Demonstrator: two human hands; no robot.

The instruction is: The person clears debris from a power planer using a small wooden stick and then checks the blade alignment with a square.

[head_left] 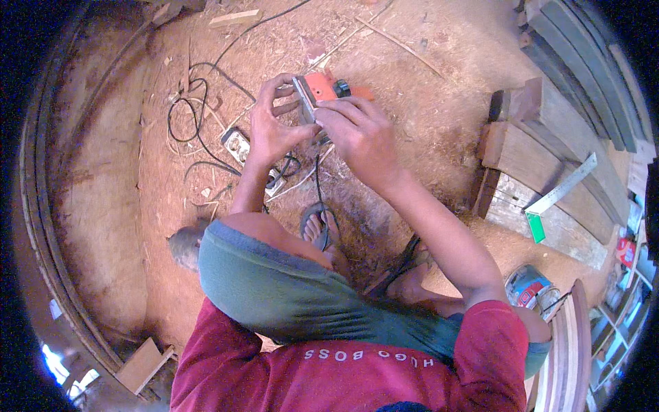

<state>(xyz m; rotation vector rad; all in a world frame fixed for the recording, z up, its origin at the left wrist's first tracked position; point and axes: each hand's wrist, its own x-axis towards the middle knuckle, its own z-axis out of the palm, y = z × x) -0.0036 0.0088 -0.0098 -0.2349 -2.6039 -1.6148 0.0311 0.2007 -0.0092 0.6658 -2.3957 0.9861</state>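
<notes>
In front of me, well above the ground, I hold an orange power tool with a black knob and a flat grey base tilted to the left. Its exact kind is unclear. The fingers and thumb of my left hand curve round the base, touching its upper and lower edges. My right hand grips the near side of the body, covering part of it. Below the hands hangs a black cord, running down near my sandalled foot.
A white power strip with tangled black cable lies left on the shaving-strewn ground. At right, a try square with a green stock rests on thick timber beams. Nearer stands a tin. A large board borders the left.
</notes>
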